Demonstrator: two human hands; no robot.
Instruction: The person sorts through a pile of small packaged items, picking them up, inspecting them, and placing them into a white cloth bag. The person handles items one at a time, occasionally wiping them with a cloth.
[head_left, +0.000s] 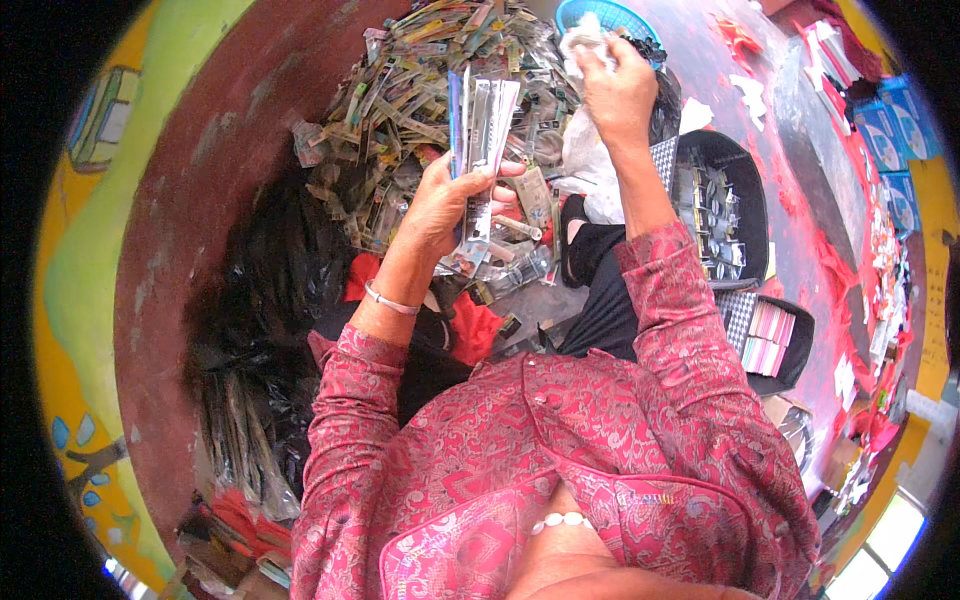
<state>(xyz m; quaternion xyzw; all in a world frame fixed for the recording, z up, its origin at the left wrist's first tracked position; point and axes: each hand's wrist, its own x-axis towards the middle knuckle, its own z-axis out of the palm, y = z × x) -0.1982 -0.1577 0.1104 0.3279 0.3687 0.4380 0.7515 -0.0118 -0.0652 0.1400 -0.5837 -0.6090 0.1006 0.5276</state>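
My left hand grips a bundle of long, narrow plastic packets, held upright and fanned at the top. Their contents are hard to make out, though some show white, blue and pink edges. My right hand is raised farther out, pinching a crumpled white wad, perhaps thin plastic or tissue; it is blurred. Just behind that wad is a round blue plastic basket, partly covered by it. Beneath and beyond my left hand spreads a large heap of narrow printed plastic packets.
Beside my right forearm stands a black bin of small packaged items; a smaller black bin holds pink and white packs. A white plastic bag lies by my foot. Black plastic sheeting is at left; red scraps lie before me.
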